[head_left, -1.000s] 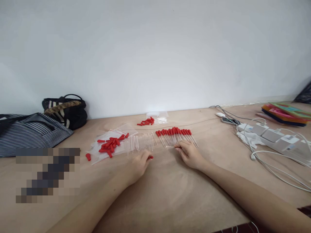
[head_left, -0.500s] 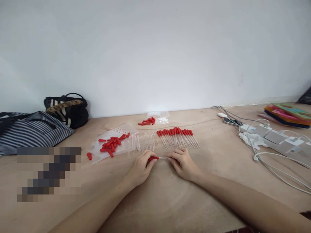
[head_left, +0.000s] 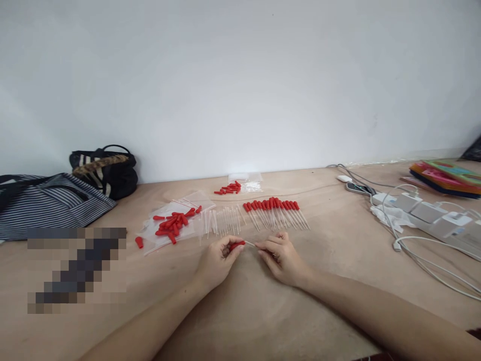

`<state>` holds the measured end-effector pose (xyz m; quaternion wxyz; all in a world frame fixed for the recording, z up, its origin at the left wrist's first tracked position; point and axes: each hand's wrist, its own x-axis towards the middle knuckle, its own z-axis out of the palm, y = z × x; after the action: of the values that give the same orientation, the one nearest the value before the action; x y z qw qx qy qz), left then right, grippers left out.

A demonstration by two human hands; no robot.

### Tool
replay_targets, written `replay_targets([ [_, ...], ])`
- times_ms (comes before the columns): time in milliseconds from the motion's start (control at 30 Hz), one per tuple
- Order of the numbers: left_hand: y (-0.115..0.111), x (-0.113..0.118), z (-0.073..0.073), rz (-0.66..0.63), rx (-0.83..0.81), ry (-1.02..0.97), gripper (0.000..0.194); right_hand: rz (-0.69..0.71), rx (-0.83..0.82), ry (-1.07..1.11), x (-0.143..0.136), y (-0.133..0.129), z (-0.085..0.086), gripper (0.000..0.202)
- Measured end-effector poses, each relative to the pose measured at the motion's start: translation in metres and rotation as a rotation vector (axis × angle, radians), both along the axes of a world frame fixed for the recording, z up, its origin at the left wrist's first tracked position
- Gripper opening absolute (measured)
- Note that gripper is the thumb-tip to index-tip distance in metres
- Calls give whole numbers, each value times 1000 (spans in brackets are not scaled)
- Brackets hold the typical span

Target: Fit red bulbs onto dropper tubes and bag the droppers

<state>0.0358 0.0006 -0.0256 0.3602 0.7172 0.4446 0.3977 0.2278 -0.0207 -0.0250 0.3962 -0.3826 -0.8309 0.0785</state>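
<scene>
Between thumb and fingers, my left hand (head_left: pixel 220 258) pinches a red rubber bulb (head_left: pixel 237 245). A thin clear glass tube (head_left: pixel 249 243) sticks out of the bulb toward the right. The tube's far end meets the fingertips of my right hand (head_left: pixel 281 256), which are closed around it. Behind my hands lie a row of clear tubes with red bulbs (head_left: pixel 276 204) and, left of it, bare clear tubes (head_left: pixel 225 220). Loose red bulbs (head_left: pixel 175 223) are heaped on a clear plastic bag (head_left: pixel 156 244), and one bulb (head_left: pixel 139 242) lies beside it.
More red bulbs (head_left: pixel 230 189) and a small clear bag (head_left: pixel 251 183) lie near the wall. At left are a striped bag (head_left: pixel 56 205) and a black bag (head_left: pixel 122 175). On the right are a power strip (head_left: pixel 424 220), white cables and colourful folders (head_left: pixel 447 178).
The glass tube now slants down to the right from the bulb, where it was nearly level. My right hand's fingers have shifted slightly. My left hand keeps its pinch on the bulb.
</scene>
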Motion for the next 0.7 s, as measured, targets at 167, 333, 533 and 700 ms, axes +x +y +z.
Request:
replay_targets([
  [167, -1, 3, 6, 19, -125, -168, 17, 47, 24, 4, 1, 1, 0, 21],
  [333, -2, 3, 9, 8, -182, -192, 16, 95, 54, -33, 6, 6, -2, 25],
  [533, -1, 1, 4, -19, -194, -146, 17, 144, 142, -82, 9, 13, -4, 32],
  [700, 2, -2, -1, -14, -134, -57, 21, 174, 160, -72, 3, 18, -6, 33],
])
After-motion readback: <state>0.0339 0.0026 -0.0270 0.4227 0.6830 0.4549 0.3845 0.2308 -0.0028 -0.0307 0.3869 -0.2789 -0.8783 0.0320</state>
